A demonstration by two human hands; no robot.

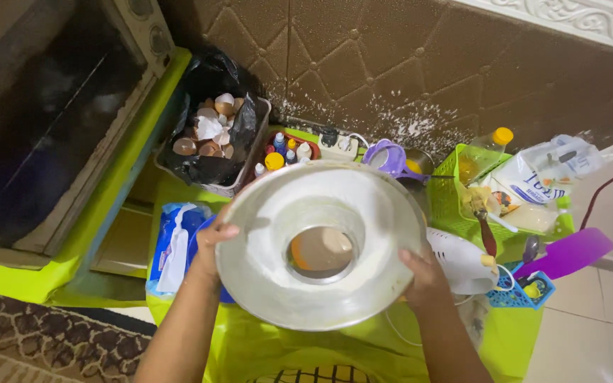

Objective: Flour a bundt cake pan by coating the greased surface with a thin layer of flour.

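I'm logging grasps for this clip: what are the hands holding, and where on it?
Both hold the ring pan by its rim: left hand on the left edge, right hand on the lower right edge.

Head-worn camera, looking steeply down (close) over a ring-shaped pan (321, 245)

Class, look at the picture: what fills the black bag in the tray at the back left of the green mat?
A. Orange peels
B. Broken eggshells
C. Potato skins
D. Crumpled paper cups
B. The black bag sits in a tray and holds pale and brown broken eggshells, just behind the floured ring pan that the left hand and right hand grip.
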